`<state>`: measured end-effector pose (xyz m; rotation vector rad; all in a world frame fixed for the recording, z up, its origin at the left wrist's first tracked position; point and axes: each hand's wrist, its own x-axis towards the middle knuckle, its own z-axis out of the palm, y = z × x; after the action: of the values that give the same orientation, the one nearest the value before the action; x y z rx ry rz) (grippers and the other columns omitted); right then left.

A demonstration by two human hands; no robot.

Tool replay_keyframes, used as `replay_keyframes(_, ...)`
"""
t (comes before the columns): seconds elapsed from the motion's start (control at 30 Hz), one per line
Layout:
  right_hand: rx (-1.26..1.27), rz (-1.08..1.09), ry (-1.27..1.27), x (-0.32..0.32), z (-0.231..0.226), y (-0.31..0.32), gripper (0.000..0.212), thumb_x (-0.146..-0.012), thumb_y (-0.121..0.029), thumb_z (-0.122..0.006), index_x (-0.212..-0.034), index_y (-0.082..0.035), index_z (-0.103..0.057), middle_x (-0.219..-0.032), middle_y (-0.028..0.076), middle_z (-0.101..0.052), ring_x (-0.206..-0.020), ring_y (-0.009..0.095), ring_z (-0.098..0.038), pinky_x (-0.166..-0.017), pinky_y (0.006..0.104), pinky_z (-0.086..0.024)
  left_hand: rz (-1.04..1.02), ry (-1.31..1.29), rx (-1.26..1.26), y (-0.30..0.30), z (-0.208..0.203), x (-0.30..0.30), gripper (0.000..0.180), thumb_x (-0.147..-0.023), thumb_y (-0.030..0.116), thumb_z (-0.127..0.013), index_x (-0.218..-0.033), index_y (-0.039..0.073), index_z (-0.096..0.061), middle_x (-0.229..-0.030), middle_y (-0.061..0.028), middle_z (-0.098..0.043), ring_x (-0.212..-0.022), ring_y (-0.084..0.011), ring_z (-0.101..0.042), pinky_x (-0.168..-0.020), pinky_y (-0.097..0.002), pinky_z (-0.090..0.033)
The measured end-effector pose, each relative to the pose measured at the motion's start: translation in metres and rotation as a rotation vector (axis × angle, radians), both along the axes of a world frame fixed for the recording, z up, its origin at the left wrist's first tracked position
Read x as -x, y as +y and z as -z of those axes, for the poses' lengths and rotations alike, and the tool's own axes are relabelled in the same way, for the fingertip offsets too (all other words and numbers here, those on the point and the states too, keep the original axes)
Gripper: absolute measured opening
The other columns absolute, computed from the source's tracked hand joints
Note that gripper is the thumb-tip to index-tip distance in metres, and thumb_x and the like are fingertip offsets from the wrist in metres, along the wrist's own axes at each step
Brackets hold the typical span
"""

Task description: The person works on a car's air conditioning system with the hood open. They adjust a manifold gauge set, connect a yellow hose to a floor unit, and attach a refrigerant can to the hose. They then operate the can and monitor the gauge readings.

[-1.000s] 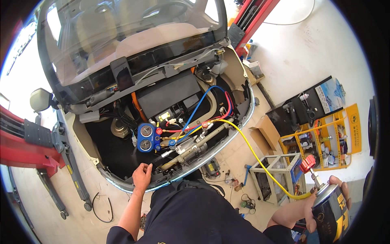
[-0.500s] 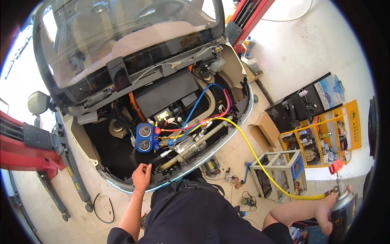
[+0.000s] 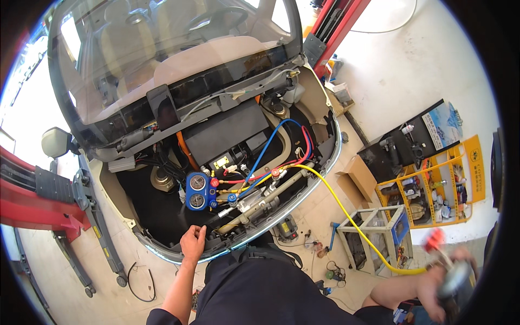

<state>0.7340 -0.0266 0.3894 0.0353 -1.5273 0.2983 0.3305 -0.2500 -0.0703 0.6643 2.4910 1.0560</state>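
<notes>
My left hand [image 3: 192, 242] is over the front edge of a car's open front bay [image 3: 146, 216], fingers loosely bent and a little apart, with nothing seen in it. Just beyond it a blue manifold gauge set [image 3: 197, 190] with two dials lies in the bay, red and blue hoses running from it. A yellow hose [image 3: 346, 211] leads from the bay to the lower right. There my right hand [image 3: 431, 295] is wrapped round a dark can [image 3: 457, 281] with a silver top, blurred by motion. A red-handled tap [image 3: 434, 239] sits on the can, joined to the hose.
Red lift posts [image 3: 38, 195] stand at left and far right. A metal step stool [image 3: 371, 233], cardboard box [image 3: 357, 181] and yellow rack of parts [image 3: 428, 189] are on the right. Tools and a black charger-like unit [image 3: 286, 228] lie on the floor.
The can in my right hand has tilted and moves fast enough to blur; its red tap handle has shifted left and down. My left hand stays at the bay's edge.
</notes>
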Motion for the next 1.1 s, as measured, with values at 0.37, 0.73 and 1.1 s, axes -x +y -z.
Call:
replay_keyframes(0.37,-0.268,0.712,0.097,0.031,0.005,0.028,0.081,-0.077,-0.084,-0.054,-0.122,-0.016,-0.060,-0.117,0.012,-0.060,-0.103,0.037,-0.058,-0.090,0.0505,-0.051,0.037,0.072,0.012,0.002,0.002,-0.004,0.030,-0.090,0.032,-0.071,-0.077,0.006,-0.063,-0.062,-0.0101,-0.060,-0.059,-0.0310,-0.060,-0.057,-0.0425,-0.046)
replay_keyframes(0.73,0.293,0.295,-0.103,0.119,0.066,0.109,0.099,-0.068,-0.073,-0.075,-0.129,-0.003,-0.041,-0.112,0.017,-0.058,-0.099,0.021,-0.060,-0.081,0.0314,-0.054,0.047,0.247,0.100,0.009,0.001,-0.013,0.030,-0.088,0.031,-0.072,-0.074,0.007,-0.061,-0.062,-0.0107,-0.060,-0.060,-0.0317,-0.061,-0.057,-0.0434,-0.047)
replay_keyframes(1.1,0.575,-0.445,-0.480,0.115,0.001,0.141,0.086,-0.054,-0.010,-0.097,-0.124,0.001,-0.049,-0.110,0.009,-0.063,-0.092,0.016,-0.065,-0.080,0.0249,-0.054,-0.153,0.219,0.156,0.017,0.020,-0.028,0.020,-0.095,0.023,-0.062,-0.087,0.004,-0.065,-0.076,-0.0173,-0.066,-0.075,-0.0392,-0.064,-0.067,-0.0464,-0.050)
